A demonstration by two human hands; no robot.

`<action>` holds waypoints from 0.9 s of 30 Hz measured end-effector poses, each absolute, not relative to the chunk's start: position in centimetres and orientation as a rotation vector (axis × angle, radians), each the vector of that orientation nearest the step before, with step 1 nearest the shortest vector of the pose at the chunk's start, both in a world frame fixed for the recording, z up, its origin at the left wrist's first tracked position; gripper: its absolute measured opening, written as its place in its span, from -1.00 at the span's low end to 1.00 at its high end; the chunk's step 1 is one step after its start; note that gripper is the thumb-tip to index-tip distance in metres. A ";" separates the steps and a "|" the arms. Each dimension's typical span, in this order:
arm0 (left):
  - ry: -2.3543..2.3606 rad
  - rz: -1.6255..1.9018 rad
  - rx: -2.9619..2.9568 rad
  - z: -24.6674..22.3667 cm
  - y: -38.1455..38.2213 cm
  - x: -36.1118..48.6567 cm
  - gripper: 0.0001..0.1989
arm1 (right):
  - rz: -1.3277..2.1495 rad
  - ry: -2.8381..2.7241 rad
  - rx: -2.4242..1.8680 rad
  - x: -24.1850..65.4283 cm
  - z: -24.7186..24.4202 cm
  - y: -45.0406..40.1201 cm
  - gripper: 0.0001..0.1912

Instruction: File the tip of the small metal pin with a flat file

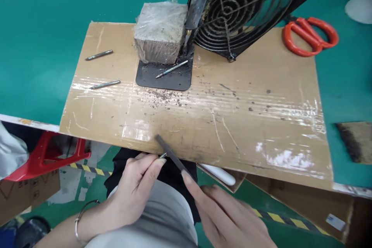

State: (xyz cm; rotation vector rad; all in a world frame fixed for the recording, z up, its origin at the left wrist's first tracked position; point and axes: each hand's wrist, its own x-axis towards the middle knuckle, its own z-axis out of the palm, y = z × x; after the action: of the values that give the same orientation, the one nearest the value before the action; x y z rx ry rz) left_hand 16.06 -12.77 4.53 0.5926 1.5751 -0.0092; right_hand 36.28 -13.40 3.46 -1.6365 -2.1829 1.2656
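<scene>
My left hand (pixel 136 190) pinches a small metal pin (pixel 163 155), and only its bright tip shows past the thumb. In my right hand (pixel 221 209) is a flat dark file (pixel 171 155), the index finger stretched along it. The file crosses just beside the pin's tip at the table's front edge; whether they touch I cannot tell. Two pointed metal pins, an upper pin (pixel 99 55) and a lower pin (pixel 105 85), lie on the cardboard to the left. Another pin (pixel 172 69) rests on a black metal plate (pixel 162 81).
A plastic-wrapped block (pixel 161 31) sits on the plate beside a black fan with a wire guard (pixel 229 15). Red-handled scissors (pixel 309 37) lie at the right. Dark crumbs are scattered over the tape-covered cardboard (pixel 261 124). A red stool (pixel 49 159) stands at the lower left.
</scene>
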 end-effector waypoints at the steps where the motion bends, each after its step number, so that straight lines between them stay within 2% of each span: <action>1: 1.582 -0.010 0.606 4.6 -12.8 16.1 -0.53 | 1.267 -2.171 -1.612 35.9 3.1 -13.2 -0.63; 9: 1.624 -0.010 0.904 4.5 -13.2 16.1 -0.59 | 1.327 -2.302 -1.528 37.4 3.6 -14.0 -0.59; 16: 1.647 0.000 1.184 4.3 -13.5 16.1 -0.63 | 1.312 -2.175 -1.567 36.1 2.9 -13.3 -0.58; 21: 1.634 -0.023 1.186 4.2 -13.4 16.1 -0.62 | 1.370 -2.281 -1.541 37.3 4.1 -14.0 -0.62; 27: 1.618 -0.026 1.050 4.3 -13.4 15.9 -0.62 | 1.323 -2.123 -1.588 35.5 2.9 -13.1 -0.66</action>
State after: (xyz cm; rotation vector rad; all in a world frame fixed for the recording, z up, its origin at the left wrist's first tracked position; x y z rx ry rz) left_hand 15.86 -13.40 4.31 1.0502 1.6185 -0.0264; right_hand 35.54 -13.06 2.89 -1.5880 -2.1230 1.3229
